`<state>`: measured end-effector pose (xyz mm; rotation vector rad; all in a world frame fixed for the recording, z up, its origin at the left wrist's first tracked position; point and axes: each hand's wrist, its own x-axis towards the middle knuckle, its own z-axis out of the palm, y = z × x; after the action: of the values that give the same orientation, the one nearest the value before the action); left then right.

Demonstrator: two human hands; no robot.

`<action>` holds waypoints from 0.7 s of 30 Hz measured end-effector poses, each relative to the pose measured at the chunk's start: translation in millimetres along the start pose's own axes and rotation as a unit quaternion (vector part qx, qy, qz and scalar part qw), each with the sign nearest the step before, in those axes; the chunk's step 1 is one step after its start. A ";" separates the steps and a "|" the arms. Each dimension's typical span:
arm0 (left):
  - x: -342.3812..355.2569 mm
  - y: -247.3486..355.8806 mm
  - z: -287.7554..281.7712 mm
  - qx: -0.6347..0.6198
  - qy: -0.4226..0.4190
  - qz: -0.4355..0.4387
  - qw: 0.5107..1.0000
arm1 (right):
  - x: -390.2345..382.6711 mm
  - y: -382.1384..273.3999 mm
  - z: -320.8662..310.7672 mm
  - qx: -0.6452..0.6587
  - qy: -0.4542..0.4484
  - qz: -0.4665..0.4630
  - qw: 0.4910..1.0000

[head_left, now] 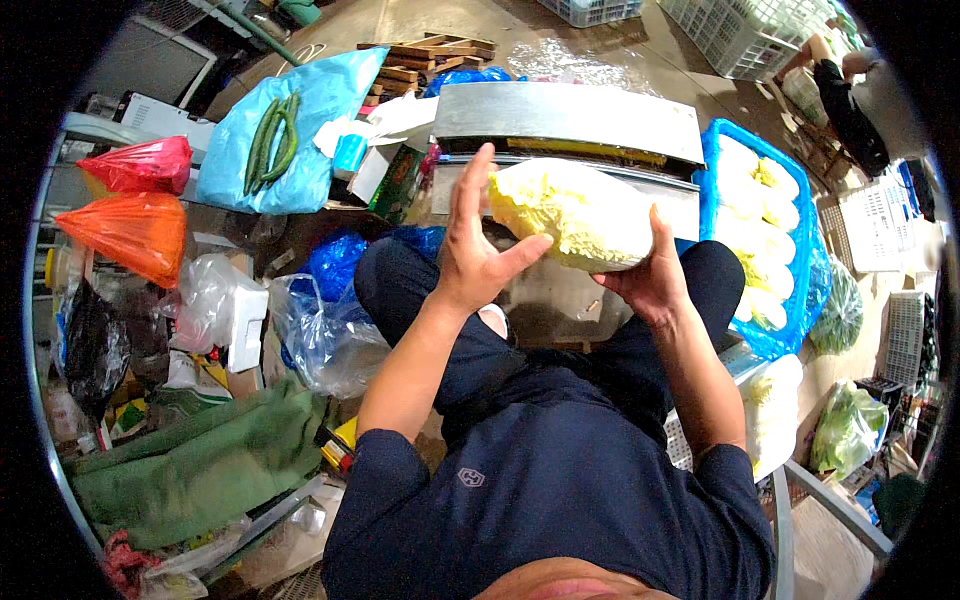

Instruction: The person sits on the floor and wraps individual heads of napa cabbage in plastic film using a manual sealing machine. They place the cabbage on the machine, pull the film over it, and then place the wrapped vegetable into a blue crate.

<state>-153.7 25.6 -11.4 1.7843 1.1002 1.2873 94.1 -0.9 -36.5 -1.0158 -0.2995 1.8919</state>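
One cabbage point(578, 215) needs gentle holding: your left hand point(470, 258) has fingers point(468, 195) spread, your right hand point(652, 282) cups its end.

No lettering can be read; the dark shirt point(590, 470) bears a pale hexagonal emblem point(471, 478).

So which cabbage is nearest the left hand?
The single cabbage between left hand and right hand; the other cabbages lie farther right, several in the blue crate.

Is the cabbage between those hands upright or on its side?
On its side: the cabbage runs crosswise, yellow leafy end toward the left hand, paler end by the right hand.
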 end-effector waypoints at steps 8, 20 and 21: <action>14.1 -2.1 -10.4 -0.005 -0.024 -0.007 1.000 | -8.7 7.6 8.1 -0.070 0.051 -0.005 0.996; 25.5 3.0 2.3 0.253 0.127 0.123 0.951 | -6.7 1.6 -7.0 -0.093 0.046 -0.122 0.987; 23.5 3.3 5.6 0.227 0.121 0.062 0.964 | -6.9 0.3 -5.9 -0.108 0.050 -0.148 0.982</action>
<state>-143.8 45.3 -0.9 2.0915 1.5391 1.4429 99.9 -7.9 -36.8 -1.1386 -0.5737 1.5579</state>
